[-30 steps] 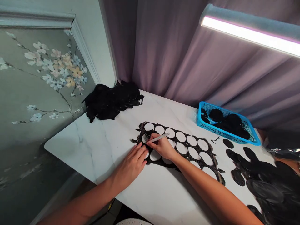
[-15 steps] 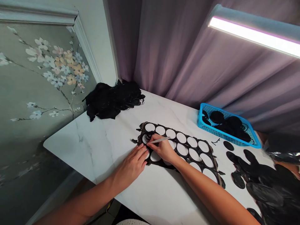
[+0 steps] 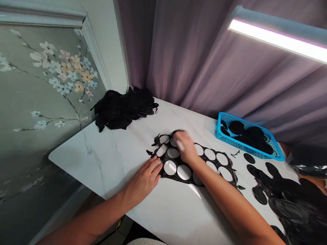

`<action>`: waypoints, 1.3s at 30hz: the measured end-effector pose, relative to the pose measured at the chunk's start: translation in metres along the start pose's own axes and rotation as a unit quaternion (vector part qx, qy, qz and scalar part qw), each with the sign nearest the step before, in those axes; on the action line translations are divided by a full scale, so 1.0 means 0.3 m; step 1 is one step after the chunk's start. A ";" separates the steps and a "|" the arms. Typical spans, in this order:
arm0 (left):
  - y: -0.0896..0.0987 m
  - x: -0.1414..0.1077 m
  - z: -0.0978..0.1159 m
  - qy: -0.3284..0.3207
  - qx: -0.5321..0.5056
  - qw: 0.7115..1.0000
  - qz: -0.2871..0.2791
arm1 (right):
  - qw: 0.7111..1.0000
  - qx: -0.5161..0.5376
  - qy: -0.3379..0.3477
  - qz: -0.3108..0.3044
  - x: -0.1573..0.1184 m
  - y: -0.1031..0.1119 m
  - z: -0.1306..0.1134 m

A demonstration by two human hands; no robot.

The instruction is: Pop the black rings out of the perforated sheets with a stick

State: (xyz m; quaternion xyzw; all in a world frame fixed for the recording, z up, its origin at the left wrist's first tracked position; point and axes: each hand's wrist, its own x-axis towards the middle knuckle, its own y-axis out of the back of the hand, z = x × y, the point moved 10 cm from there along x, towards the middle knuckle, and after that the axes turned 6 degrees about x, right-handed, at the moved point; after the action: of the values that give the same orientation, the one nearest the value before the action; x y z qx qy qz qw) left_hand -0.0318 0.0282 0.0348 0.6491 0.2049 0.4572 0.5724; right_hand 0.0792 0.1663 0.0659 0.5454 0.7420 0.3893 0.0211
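Observation:
A flat black rubbery sheet (image 3: 176, 161) with rows of round holes lies on the white marbled table; white shows through the holes. Its edges are ragged, with loose black scraps at the left. My left hand (image 3: 146, 175) lies flat, fingers stretched, on the sheet's lower left corner. Over the sheet's upper part is my right hand (image 3: 186, 144), blurred, its fingers curled. A whitish smear in its grip matches the thin pale pen-like tool (image 3: 180, 144). A dark curved strip (image 3: 177, 131) arches beside its fingertips; whether they hold it I cannot tell.
A heap of black scraps (image 3: 125, 109) lies at the table's far left. At the right back stands a blue basket (image 3: 250, 146) holding black discs. Black discs and pieces (image 3: 293, 204) are piled at the right. A lit tube lamp (image 3: 278, 37) hangs above, before a curtain.
My right hand has moved up and right from the left-hand holes, and more holes show at the left. A dark strip now arches near its fingers. My left hand stays put.

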 end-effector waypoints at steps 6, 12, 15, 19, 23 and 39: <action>0.034 -0.013 -0.016 0.012 -0.032 0.999 0.008 | 0.989 0.063 -0.129 0.048 0.029 0.105 0.086; 0.073 -0.080 -0.020 0.034 -0.029 0.999 -0.019 | 0.965 0.201 -0.126 -0.116 -0.146 -0.132 -0.092; 0.075 -0.109 0.004 0.021 -0.017 0.999 -0.024 | 0.948 0.243 -0.146 -0.144 -0.202 -0.191 -0.118; 0.062 -0.127 0.014 0.030 -0.002 0.999 -0.022 | 0.941 0.256 -0.154 -0.161 -0.246 -0.235 -0.123; 0.053 -0.131 0.015 0.038 -0.004 0.999 -0.014 | 0.944 0.250 -0.164 -0.142 -0.272 -0.239 -0.105; 0.057 -0.129 0.019 0.042 -0.024 0.999 -0.011 | 0.973 0.168 -0.090 -0.131 -0.273 -0.225 -0.136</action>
State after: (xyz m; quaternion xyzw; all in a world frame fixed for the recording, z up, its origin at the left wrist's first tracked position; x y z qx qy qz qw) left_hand -0.0508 -0.0100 0.0373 0.6131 0.2246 0.4827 0.5837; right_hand 0.0401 0.0692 0.0215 0.4721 0.8567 0.2023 0.0473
